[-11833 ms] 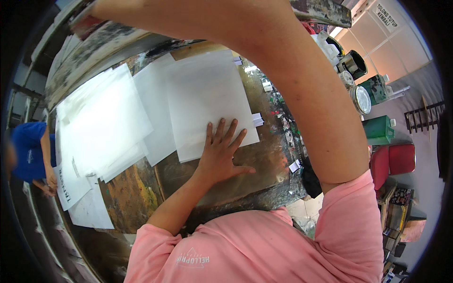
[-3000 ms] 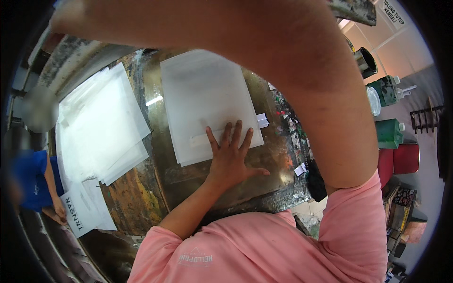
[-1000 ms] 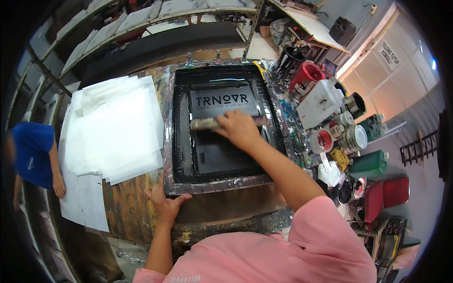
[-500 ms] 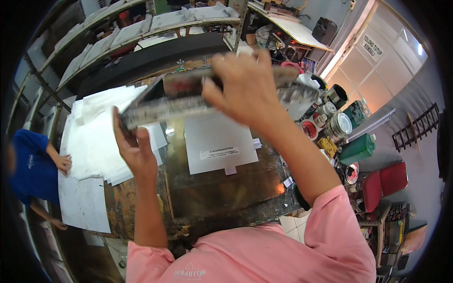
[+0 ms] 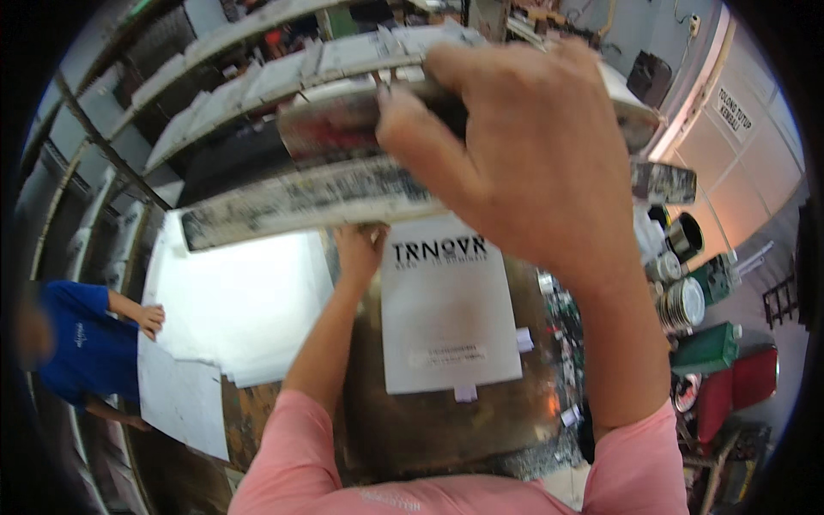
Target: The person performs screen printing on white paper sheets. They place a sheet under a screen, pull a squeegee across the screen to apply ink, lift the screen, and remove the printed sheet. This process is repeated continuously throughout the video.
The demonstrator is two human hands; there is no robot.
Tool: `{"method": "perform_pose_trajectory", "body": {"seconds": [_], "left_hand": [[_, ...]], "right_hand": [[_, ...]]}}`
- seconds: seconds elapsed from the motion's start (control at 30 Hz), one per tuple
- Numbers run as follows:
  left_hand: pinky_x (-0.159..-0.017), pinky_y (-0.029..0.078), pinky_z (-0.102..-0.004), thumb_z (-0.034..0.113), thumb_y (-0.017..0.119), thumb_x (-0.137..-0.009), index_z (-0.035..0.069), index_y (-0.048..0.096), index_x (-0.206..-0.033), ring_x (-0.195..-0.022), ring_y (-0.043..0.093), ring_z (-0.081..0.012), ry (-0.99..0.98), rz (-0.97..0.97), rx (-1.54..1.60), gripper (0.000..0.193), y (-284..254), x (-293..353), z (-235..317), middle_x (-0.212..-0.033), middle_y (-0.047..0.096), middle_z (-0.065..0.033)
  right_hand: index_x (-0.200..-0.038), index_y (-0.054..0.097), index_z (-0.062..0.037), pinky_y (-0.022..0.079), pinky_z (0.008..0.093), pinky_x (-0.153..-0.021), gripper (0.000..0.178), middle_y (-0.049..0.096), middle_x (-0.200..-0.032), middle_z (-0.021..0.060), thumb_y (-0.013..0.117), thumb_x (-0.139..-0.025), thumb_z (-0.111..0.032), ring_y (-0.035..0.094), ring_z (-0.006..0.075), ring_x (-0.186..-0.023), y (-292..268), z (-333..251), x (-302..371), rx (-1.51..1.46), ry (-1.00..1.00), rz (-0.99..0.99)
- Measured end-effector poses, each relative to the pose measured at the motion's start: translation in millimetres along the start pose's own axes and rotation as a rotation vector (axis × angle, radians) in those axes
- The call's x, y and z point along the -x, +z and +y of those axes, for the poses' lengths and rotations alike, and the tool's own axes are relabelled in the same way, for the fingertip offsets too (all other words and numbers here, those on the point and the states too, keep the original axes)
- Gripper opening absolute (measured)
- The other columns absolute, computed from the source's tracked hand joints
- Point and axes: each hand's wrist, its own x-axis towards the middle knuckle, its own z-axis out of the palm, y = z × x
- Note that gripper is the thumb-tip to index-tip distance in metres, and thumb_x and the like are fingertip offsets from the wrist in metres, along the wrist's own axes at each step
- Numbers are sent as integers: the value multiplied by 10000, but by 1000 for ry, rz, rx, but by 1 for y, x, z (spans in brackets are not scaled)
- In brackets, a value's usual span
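Note:
My right hand (image 5: 532, 163) is closed around a wooden squeegee (image 5: 330, 133) with red and dark ink stains, and holds up the ink-smeared screen printing frame (image 5: 292, 199) along with it. The frame is tilted up above the table. Beneath its edge, my left hand (image 5: 356, 253) is at the upper left corner of a white printed sheet (image 5: 451, 313); its fingertips are partly hidden, so their grip is unclear. Bold dark lettering runs across the top of that sheet, with a smaller strip near its bottom. The sheet lies on a dark, glossy board (image 5: 412, 433) with small paper tabs at its edges.
White paper sheets (image 5: 249, 300) lie in a pile at the left. Beside them is a person in blue (image 5: 90, 335), one hand on the paper. Cans (image 5: 682, 302), a green jug (image 5: 708, 348) and a red chair (image 5: 747, 386) are at the right. Racks (image 5: 275, 73) holding sheets stand behind.
The frame has come up and nearer in my right hand. My left hand has left the frame's left corner and moved under it to the sheet, whose bold lettering now shows.

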Motion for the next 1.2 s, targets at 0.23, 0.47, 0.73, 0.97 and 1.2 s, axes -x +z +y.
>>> {"method": "perform_pose_trajectory", "body": {"seconds": [0.23, 0.47, 0.73, 0.97, 1.2], "left_hand": [[-606, 481, -361, 167, 717, -1045, 2, 721, -969, -600, 593, -241, -326, 80, 403, 182, -92, 30, -5, -716, 653, -142], [-626, 467, -386, 247, 619, -1128, -13, 630, -981, -668, 564, -198, -763, 436, 128, 299, -217, 246, -64, -745, 629, -114], [-888, 536, -516, 515, 730, -1013, -19, 642, -1271, -995, 690, -400, -1050, 427, -609, 600, -364, 320, -91, -1129, 719, -232], [-1291, -4, -734, 858, 694, -825, 119, 404, -1689, -1633, 258, -440, 8, -273, -280, 1174, -234, 206, 8, -1723, 380, -215], [-1229, -66, -818, 997, 578, -735, 63, 471, -1647, -1615, 299, -472, 117, -611, -93, 1310, -145, 192, 126, -1745, 349, -231]], "right_hand": [[-769, 696, -28, 448, 475, -848, 421, 692, -725, 166, 670, -944, -410, 677, 355, -734, 0, -3, 11, 72, -37, 31], [-898, 696, -17, 421, 468, -878, 338, 691, -829, 136, 707, -920, -354, 648, 324, -849, -13, -30, 62, 63, 3, -44], [-806, 654, -43, 432, 493, -915, 377, 678, -789, 129, 673, -954, -389, 663, 333, -812, -7, -35, 80, 63, -32, -16], [-892, 712, -18, 430, 485, -902, 432, 716, -831, 170, 628, -989, -431, 696, 360, -857, -12, -31, 55, 113, -54, -49], [-953, 734, -23, 430, 500, -860, 474, 729, -862, 190, 618, -1006, -479, 710, 371, -875, -15, -30, 49, 97, -27, -65]]}}
